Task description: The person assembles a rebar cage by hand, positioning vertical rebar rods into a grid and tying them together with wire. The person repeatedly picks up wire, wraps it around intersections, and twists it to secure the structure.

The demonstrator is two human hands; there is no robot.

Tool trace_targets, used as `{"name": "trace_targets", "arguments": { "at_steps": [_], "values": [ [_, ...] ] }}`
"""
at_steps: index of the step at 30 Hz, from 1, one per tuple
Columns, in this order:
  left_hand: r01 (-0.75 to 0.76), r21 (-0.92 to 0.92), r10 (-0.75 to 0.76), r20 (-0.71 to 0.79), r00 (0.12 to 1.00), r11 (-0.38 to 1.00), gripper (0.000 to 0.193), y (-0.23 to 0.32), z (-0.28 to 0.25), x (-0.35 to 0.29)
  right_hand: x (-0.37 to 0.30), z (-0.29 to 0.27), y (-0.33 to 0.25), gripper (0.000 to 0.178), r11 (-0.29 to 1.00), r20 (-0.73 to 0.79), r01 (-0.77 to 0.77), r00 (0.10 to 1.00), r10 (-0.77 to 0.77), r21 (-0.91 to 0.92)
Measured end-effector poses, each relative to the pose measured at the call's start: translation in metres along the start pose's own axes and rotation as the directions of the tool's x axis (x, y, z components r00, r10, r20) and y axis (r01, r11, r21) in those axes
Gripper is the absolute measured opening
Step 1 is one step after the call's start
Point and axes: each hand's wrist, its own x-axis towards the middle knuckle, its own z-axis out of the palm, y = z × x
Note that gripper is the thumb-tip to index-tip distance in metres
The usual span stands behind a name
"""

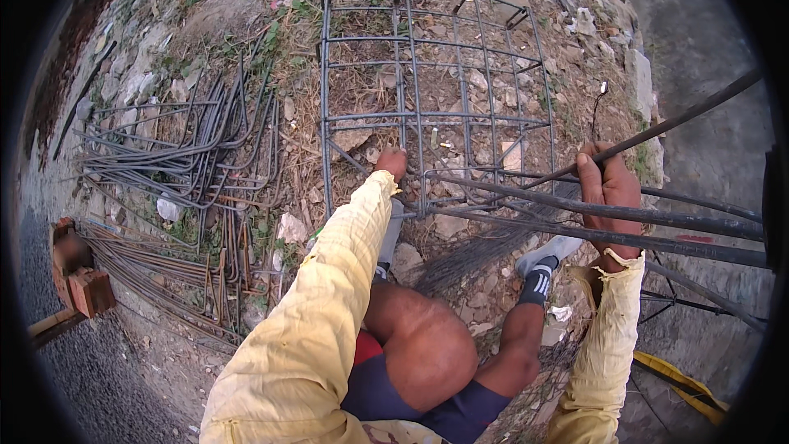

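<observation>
A rebar cage [417, 74] of crossed steel bars lies on the stony ground ahead of me. My left hand [392, 163] is closed at one of its lengthwise bars near the close end; the fingers are partly hidden. On the right, my right hand [610, 189] is closed round a steel rod [674, 119], thumb on top. That rod slants from the cage up to the right. Below it, several thicker rebars [690, 220] run from the cage's near end toward the right edge, passing by my right hand.
To the left lies a heap of bent rebar stirrups [177, 152], with rusty rods [164, 279] below. Bricks [82, 275] sit at the far left. Dark thin wires [485, 251] lie between my feet. A yellow strap [682, 386] is at lower right, and pavement [682, 16] borders the rubble.
</observation>
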Motion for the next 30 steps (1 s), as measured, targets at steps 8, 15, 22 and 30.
{"name": "trace_targets", "arguments": {
  "at_steps": [8, 15, 22, 30],
  "values": [
    [-0.020, 0.025, 0.020, 0.021, 1.000, 0.999, 0.043, -0.014, 0.006, 0.004, 0.016, 0.007, -0.008, 0.020, 0.998, -0.019, 0.027, 0.999, -0.028, -0.064],
    [-0.124, 0.249, 0.131, -0.010, 0.991, 0.960, 0.036, -0.025, 0.018, 0.023, 0.016, 0.018, 0.000, 0.018, 1.000, 0.029, 0.024, 0.999, -0.024, 0.006],
    [-0.265, 0.251, 0.284, -0.042, 0.958, 0.931, 0.024, -0.060, -0.015, 0.063, 0.010, 0.025, 0.029, 0.015, 0.992, 0.090, 0.058, 0.994, -0.069, 0.114],
    [0.096, -0.549, -0.117, -0.003, 0.993, 0.830, 0.038, -0.052, 0.024, 0.051, -0.003, 0.024, 0.046, 0.012, 0.990, 0.071, -0.030, 0.997, 0.021, 0.134]
  ]
}}
